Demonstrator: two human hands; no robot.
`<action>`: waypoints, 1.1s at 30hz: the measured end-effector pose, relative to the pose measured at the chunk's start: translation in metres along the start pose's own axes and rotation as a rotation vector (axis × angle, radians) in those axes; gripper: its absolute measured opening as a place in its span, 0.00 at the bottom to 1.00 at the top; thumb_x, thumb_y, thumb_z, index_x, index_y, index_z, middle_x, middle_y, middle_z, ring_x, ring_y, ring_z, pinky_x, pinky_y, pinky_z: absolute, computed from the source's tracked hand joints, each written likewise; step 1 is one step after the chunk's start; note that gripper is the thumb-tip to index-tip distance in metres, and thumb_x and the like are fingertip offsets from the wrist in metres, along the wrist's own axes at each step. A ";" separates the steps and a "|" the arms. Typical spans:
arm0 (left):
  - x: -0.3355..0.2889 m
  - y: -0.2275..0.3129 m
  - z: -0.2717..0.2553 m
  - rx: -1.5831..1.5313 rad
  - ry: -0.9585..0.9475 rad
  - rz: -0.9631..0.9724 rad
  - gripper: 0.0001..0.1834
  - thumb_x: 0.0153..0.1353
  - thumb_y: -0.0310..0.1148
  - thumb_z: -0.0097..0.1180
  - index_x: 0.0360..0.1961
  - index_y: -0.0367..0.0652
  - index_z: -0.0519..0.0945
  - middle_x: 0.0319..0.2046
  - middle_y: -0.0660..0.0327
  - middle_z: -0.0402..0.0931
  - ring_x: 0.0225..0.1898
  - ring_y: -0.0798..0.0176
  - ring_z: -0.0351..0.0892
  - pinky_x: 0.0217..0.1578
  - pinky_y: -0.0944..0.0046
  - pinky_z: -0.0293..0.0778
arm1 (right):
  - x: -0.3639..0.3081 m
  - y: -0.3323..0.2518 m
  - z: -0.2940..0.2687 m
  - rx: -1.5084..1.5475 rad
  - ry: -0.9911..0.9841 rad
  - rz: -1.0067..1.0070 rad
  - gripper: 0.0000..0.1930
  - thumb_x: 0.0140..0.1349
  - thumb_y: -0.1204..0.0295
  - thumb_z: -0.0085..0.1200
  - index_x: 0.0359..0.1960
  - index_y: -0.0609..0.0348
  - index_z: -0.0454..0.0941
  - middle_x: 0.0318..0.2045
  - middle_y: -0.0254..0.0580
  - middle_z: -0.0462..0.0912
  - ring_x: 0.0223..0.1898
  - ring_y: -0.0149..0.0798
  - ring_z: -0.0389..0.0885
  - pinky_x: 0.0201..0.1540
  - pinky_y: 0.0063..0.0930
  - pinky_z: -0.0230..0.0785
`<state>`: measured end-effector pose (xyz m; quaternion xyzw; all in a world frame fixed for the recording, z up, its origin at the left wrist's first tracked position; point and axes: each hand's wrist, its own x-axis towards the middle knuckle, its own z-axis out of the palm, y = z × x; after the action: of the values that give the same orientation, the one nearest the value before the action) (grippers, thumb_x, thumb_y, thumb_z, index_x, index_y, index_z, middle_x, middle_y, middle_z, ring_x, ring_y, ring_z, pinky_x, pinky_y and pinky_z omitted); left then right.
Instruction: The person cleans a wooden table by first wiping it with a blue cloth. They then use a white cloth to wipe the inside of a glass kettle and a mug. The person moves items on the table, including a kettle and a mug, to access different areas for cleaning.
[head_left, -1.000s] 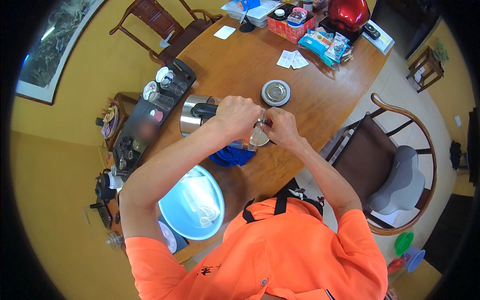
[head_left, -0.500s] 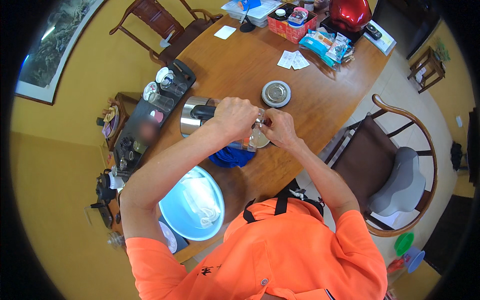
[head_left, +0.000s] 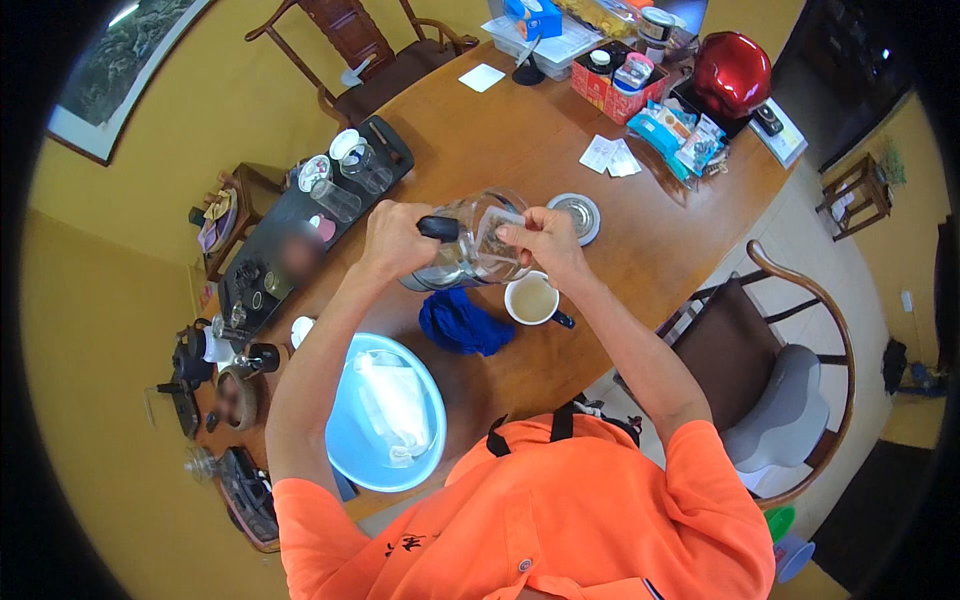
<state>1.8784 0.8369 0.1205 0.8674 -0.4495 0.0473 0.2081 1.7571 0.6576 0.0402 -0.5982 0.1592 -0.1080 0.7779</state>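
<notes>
My left hand (head_left: 397,240) is closed round the black handle (head_left: 438,228) of a glass pot (head_left: 462,262) with a steel band, held tilted above the table. My right hand (head_left: 548,245) is at the pot's other end, thumb and fingers pinching a pale, see-through piece (head_left: 492,234); whether it lies in or against the glass I cannot tell. Just below the right hand stands a white mug (head_left: 532,298) with a dark handle, holding a cloudy pale-brown liquid. Beyond that hand lies a round steel-and-grey lid (head_left: 577,218). A crumpled dark-blue cloth (head_left: 465,322) rests below the pot.
Near my left forearm is a light-blue basin (head_left: 436,440) with a white cloth (head_left: 392,400) in it. A long black tray (head_left: 395,150) with glasses and cups runs along the left. Far right hold a red box (head_left: 610,95), packets (head_left: 680,135) and a red shiny object (head_left: 732,72).
The pot has turned so that more of its glass shows, and my left hand has shifted left along with it. The mug, largely hidden before, is now in plain sight. The view has shifted slightly.
</notes>
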 end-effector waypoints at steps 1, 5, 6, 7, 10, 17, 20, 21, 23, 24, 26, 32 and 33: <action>-0.001 -0.010 0.001 -0.033 0.031 -0.028 0.05 0.36 0.29 0.55 0.16 0.39 0.78 0.16 0.45 0.72 0.21 0.42 0.74 0.25 0.53 0.71 | 0.005 -0.006 0.003 -0.035 0.005 -0.025 0.12 0.48 0.70 0.64 0.19 0.64 0.75 0.15 0.34 0.74 0.17 0.24 0.71 0.17 0.18 0.60; -0.001 -0.046 0.016 -0.174 0.179 -0.084 0.06 0.34 0.26 0.57 0.13 0.36 0.73 0.14 0.46 0.67 0.16 0.45 0.69 0.19 0.59 0.64 | 0.036 -0.013 0.013 -0.190 0.018 -0.155 0.10 0.50 0.71 0.64 0.22 0.64 0.76 0.16 0.34 0.74 0.17 0.23 0.70 0.18 0.17 0.60; 0.000 -0.054 0.020 -0.193 0.192 -0.104 0.07 0.33 0.26 0.58 0.14 0.35 0.72 0.13 0.47 0.66 0.15 0.48 0.68 0.19 0.60 0.64 | 0.042 -0.014 0.015 -0.097 0.009 -0.129 0.10 0.50 0.71 0.64 0.22 0.65 0.76 0.16 0.34 0.74 0.17 0.23 0.70 0.18 0.17 0.60; -0.001 -0.062 0.024 -0.211 0.203 -0.128 0.08 0.33 0.26 0.59 0.14 0.35 0.71 0.13 0.48 0.65 0.14 0.50 0.67 0.19 0.61 0.63 | 0.046 -0.019 0.020 -0.003 -0.004 -0.098 0.10 0.50 0.72 0.64 0.22 0.65 0.76 0.16 0.34 0.74 0.17 0.23 0.69 0.18 0.17 0.60; 0.000 -0.079 0.037 -0.284 0.251 -0.131 0.08 0.33 0.25 0.59 0.14 0.35 0.71 0.12 0.50 0.64 0.13 0.58 0.65 0.18 0.62 0.62 | 0.060 -0.021 0.022 0.107 -0.012 -0.026 0.09 0.51 0.72 0.64 0.23 0.63 0.76 0.17 0.33 0.75 0.16 0.24 0.69 0.17 0.17 0.60; 0.003 -0.099 0.058 -0.376 0.271 -0.223 0.08 0.35 0.26 0.59 0.11 0.36 0.71 0.10 0.50 0.66 0.11 0.58 0.66 0.17 0.62 0.62 | 0.081 0.002 0.024 -0.181 0.069 -0.110 0.10 0.52 0.71 0.64 0.21 0.60 0.74 0.16 0.34 0.75 0.15 0.24 0.69 0.16 0.17 0.59; -0.001 -0.111 0.070 -0.410 0.274 -0.235 0.08 0.35 0.25 0.59 0.11 0.37 0.71 0.10 0.52 0.66 0.11 0.61 0.65 0.16 0.63 0.61 | 0.082 0.000 0.026 0.051 0.035 -0.019 0.10 0.50 0.73 0.64 0.21 0.63 0.75 0.16 0.34 0.74 0.15 0.24 0.69 0.16 0.17 0.59; -0.003 -0.115 0.073 -0.417 0.277 -0.235 0.08 0.35 0.25 0.58 0.11 0.36 0.71 0.10 0.52 0.66 0.11 0.63 0.65 0.16 0.63 0.61 | 0.083 0.001 0.027 0.055 0.035 -0.010 0.10 0.50 0.73 0.64 0.21 0.63 0.75 0.17 0.34 0.74 0.15 0.24 0.68 0.16 0.17 0.59; -0.004 -0.120 0.077 -0.442 0.288 -0.247 0.08 0.35 0.25 0.58 0.11 0.36 0.71 0.10 0.54 0.66 0.12 0.66 0.64 0.16 0.64 0.60 | 0.084 0.000 0.027 0.066 0.035 0.003 0.10 0.50 0.73 0.64 0.21 0.64 0.75 0.17 0.34 0.74 0.15 0.24 0.68 0.16 0.17 0.59; -0.005 -0.121 0.079 -0.462 0.295 -0.262 0.07 0.35 0.25 0.58 0.12 0.36 0.71 0.09 0.55 0.66 0.12 0.67 0.64 0.16 0.64 0.60 | 0.084 -0.001 0.028 0.076 0.032 0.004 0.10 0.50 0.73 0.64 0.22 0.64 0.75 0.17 0.34 0.74 0.15 0.24 0.68 0.16 0.17 0.58; -0.007 -0.125 0.081 -0.491 0.297 -0.288 0.06 0.35 0.24 0.57 0.12 0.36 0.72 0.09 0.57 0.66 0.13 0.69 0.64 0.17 0.65 0.60 | 0.084 -0.002 0.030 0.098 0.027 0.008 0.09 0.50 0.73 0.64 0.22 0.63 0.75 0.18 0.35 0.75 0.15 0.24 0.68 0.16 0.17 0.58; -0.016 -0.150 0.085 -0.569 0.242 -0.379 0.06 0.35 0.22 0.60 0.14 0.36 0.74 0.10 0.60 0.65 0.15 0.71 0.64 0.18 0.64 0.61 | 0.088 -0.005 0.042 0.073 0.014 0.001 0.10 0.52 0.71 0.64 0.21 0.60 0.74 0.18 0.36 0.76 0.16 0.26 0.70 0.19 0.18 0.60; -0.023 -0.158 0.089 -0.579 0.250 -0.395 0.07 0.35 0.22 0.61 0.15 0.36 0.74 0.10 0.60 0.65 0.15 0.71 0.63 0.19 0.64 0.61 | 0.089 -0.004 0.045 0.082 0.007 -0.001 0.11 0.52 0.71 0.64 0.21 0.60 0.73 0.18 0.36 0.75 0.17 0.26 0.70 0.19 0.18 0.60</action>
<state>1.9819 0.8987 -0.0172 0.8302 -0.2393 -0.0173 0.5033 1.8563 0.6652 0.0444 -0.5655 0.1569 -0.1170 0.8012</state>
